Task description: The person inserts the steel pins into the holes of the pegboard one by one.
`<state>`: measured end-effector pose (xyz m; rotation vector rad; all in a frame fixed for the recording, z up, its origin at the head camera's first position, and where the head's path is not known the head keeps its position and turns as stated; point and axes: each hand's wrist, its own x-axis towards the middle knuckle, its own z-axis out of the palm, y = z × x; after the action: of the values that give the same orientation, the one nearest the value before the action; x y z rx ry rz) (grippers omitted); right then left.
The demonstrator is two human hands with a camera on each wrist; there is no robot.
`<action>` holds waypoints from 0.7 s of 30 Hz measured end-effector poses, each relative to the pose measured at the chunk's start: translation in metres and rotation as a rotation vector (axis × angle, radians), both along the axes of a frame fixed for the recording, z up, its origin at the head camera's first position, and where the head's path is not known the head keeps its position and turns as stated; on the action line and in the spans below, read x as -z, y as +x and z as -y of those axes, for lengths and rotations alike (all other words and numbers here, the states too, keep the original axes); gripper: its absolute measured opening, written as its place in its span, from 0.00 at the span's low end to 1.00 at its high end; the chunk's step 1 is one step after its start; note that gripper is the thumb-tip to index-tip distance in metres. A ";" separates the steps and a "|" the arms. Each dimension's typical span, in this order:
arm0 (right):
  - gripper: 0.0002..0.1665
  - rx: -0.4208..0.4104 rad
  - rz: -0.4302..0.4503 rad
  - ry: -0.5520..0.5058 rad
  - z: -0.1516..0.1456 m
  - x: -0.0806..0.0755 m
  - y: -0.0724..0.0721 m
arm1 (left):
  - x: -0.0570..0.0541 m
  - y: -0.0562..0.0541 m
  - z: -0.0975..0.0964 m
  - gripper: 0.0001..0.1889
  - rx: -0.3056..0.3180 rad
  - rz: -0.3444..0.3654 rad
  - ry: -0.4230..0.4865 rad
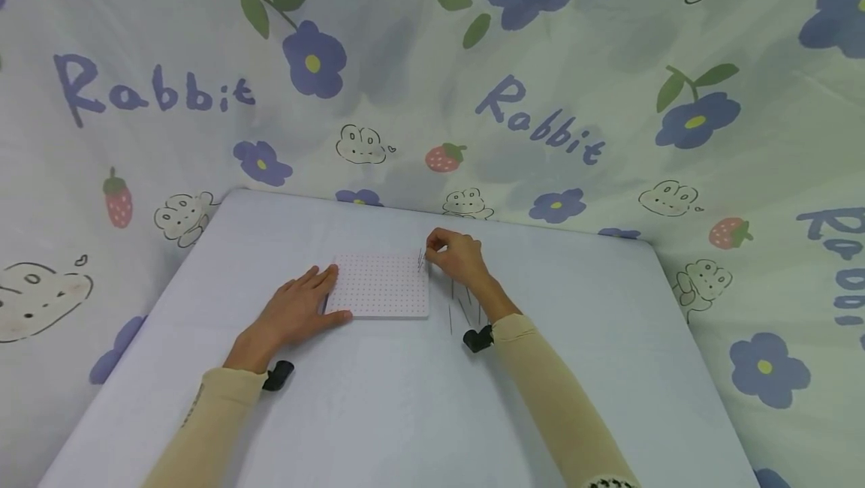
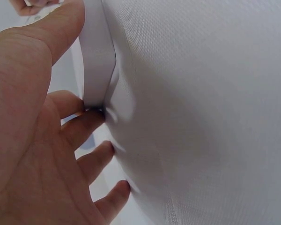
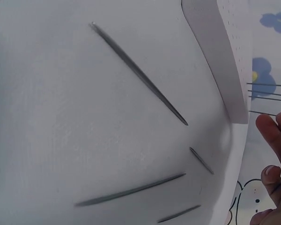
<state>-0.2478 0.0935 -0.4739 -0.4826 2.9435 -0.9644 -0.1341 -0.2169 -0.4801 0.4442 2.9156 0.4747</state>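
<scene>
A white board (image 1: pixel 378 285) dotted with rows of small holes lies on the table. My left hand (image 1: pixel 293 311) steadies it, the fingers along its left side and the thumb at the near edge. In the left wrist view, fingertips (image 2: pixel 107 147) touch the tablecloth beside the board's side wall (image 2: pixel 97 61). At the far right corner, my right hand (image 1: pixel 459 257) pinches a thin metal needle (image 3: pixel 261 113) between thumb and forefinger. Close by, several needles (image 3: pixel 270 92) stand up from the board.
Several loose needles (image 3: pixel 140 72) lie on the white tablecloth (image 1: pixel 405 398) to the right of the board, under the right wrist. Behind the table hangs a patterned curtain (image 1: pixel 405 97) with flowers and rabbits.
</scene>
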 end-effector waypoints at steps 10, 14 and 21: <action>0.02 0.005 -0.008 0.044 0.003 0.002 0.001 | -0.001 0.001 -0.002 0.51 0.004 -0.013 -0.001; 0.02 0.009 -0.004 0.048 0.004 0.001 0.001 | -0.001 0.001 -0.002 0.51 0.006 -0.024 -0.004; 0.04 0.024 0.010 0.053 0.004 -0.005 0.006 | -0.003 0.002 -0.001 0.50 0.005 -0.016 0.004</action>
<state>-0.2418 0.0895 -0.4688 -0.4406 2.9640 -0.8858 -0.1319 -0.2161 -0.4776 0.4575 2.9286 0.4781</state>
